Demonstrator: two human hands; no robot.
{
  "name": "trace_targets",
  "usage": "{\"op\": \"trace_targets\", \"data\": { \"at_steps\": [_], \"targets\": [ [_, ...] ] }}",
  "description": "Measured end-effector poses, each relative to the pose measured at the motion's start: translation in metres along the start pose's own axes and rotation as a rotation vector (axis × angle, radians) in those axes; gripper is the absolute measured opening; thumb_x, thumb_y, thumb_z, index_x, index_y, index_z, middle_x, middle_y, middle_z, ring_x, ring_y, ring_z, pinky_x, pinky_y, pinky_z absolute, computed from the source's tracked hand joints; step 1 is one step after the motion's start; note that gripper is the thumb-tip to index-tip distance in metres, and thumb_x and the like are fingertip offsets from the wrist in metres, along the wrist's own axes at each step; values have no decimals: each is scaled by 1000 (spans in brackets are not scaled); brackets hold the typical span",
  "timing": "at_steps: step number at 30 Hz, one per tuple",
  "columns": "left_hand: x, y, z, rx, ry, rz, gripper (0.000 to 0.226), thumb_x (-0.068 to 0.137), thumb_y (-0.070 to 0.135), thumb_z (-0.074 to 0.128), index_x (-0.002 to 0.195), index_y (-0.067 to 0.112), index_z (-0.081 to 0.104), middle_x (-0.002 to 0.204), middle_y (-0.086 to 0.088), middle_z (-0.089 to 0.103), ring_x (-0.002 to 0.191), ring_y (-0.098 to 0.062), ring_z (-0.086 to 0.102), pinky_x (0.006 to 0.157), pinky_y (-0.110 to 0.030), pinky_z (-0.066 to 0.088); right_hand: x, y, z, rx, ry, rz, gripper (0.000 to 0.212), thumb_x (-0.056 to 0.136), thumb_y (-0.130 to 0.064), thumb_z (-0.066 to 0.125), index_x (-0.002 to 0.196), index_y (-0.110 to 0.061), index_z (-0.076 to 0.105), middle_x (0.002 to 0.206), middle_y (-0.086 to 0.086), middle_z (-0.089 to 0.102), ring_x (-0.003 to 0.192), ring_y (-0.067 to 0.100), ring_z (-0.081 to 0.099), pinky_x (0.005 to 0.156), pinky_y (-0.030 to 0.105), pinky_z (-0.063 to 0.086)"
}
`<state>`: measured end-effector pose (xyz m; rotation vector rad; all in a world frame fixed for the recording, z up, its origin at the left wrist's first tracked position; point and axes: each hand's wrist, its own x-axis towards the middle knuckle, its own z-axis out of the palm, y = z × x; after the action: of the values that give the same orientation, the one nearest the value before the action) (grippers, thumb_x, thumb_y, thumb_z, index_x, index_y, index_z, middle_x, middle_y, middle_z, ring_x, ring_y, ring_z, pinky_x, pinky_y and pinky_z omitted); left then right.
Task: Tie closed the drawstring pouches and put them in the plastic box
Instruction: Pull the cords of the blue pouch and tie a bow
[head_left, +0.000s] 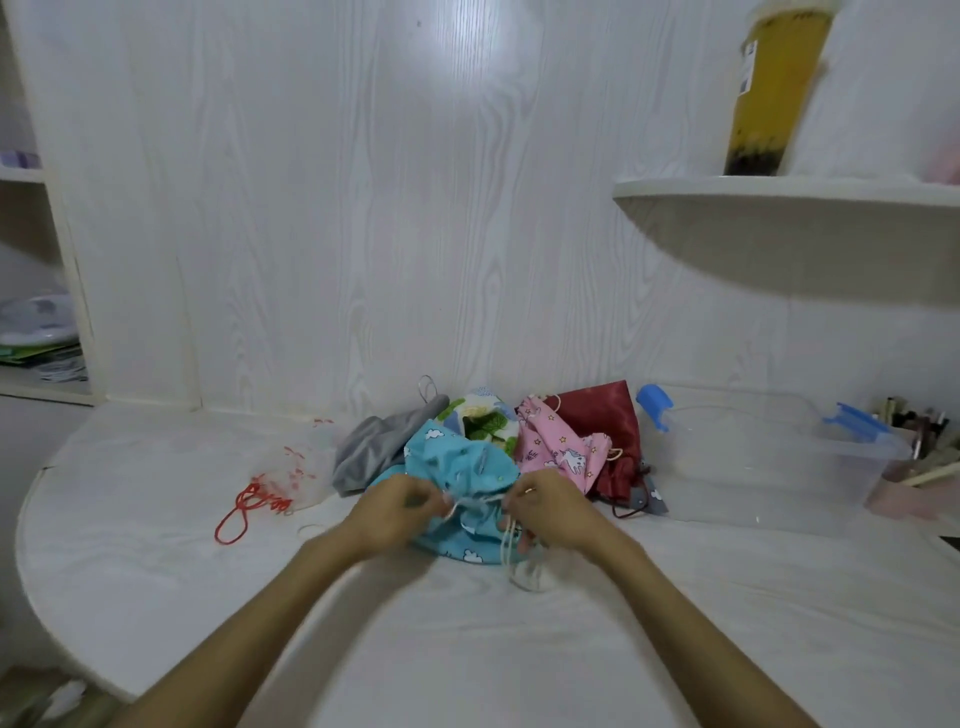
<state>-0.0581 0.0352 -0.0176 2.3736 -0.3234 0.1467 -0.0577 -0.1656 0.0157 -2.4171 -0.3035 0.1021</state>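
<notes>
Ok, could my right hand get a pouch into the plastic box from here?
Probably yes. The plastic box sits open on the table to the right of the right hand, nothing standing between them, though that hand now pinches the blue pouch strings.

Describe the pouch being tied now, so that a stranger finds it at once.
On the white table, a heap of cloth pouches lies left of the clear plastic box. It is the front one, between both hands: light blue cotton pouch with white clouds, the only blue one.

head view | head-worn, faces forward and down | near white table (156, 571), wall behind
</notes>
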Motion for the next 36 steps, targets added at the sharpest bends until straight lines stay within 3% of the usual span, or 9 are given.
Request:
{"op": "trace_targets", "data": {
  "at_steps": [5,7,10,13,19,24,28,31,36],
  "targets": [
    [37,42,-50,-729,-115,-149,27,101,21,39,89,11,61,59,5,51,49,-5,45,54,-15,45,22,-5,-58,482,-110,-26,17,99,-16,45,85,-13,54,63,0,57,42,5,46,38,14,33],
    [49,56,-50,-597,-57,-193,23,101,22,41,93,13,61,63,5,44,50,-6,41,48,-15,37,28,-12,-66,315,-47,-77,19,97,-18,49,79,-16,55,54,-8,48,42,2,38,42,14,31],
    [81,57,-47,-235,96,-75,33,95,45,46,88,20,67,80,-1,66,71,-12,55,77,-30,46,48,-12,-75,183,52,-209,20,92,-24,59,74,-16,60,38,-18,48,36,-5,44,42,6,32],
    [109,45,-40,-71,304,-21,52,90,57,47,61,18,67,35,5,45,42,-8,38,60,-28,40,71,-5,-78,252,152,-300,21,89,-26,64,73,-12,62,36,-18,46,36,-4,43,45,5,31],
    [152,18,-16,-261,685,-14,61,88,42,61,42,20,29,42,4,26,45,-12,26,53,-28,27,120,11,-68,313,284,-340,23,86,-29,67,72,-12,62,42,-11,40,36,2,33,43,6,27],
    [154,-7,3,-281,583,83,58,90,40,57,47,3,48,51,-10,49,47,-12,48,59,-18,40,137,32,-61,287,403,-342,24,83,-27,71,65,-14,62,45,-3,49,43,3,39,48,16,33],
    [155,-14,9,-270,492,19,58,86,50,56,47,8,47,47,-6,44,53,-33,55,64,-36,50,144,40,-52,164,469,-279,22,82,-23,71,63,-18,61,54,-11,62,53,-2,56,55,15,47],
    [155,-5,-9,-153,399,81,54,81,57,50,63,7,60,57,-1,52,51,-9,44,55,-23,40,144,40,-55,101,460,-240,14,84,-28,68,72,-22,63,83,-5,72,79,6,67,75,34,57],
    [137,10,-41,96,240,190,38,72,33,79,101,34,53,106,16,51,98,-2,45,72,-9,37,130,33,-68,66,339,-248,10,84,-36,68,77,-28,65,70,-13,65,64,-5,58,62,20,46]
  ]
}}
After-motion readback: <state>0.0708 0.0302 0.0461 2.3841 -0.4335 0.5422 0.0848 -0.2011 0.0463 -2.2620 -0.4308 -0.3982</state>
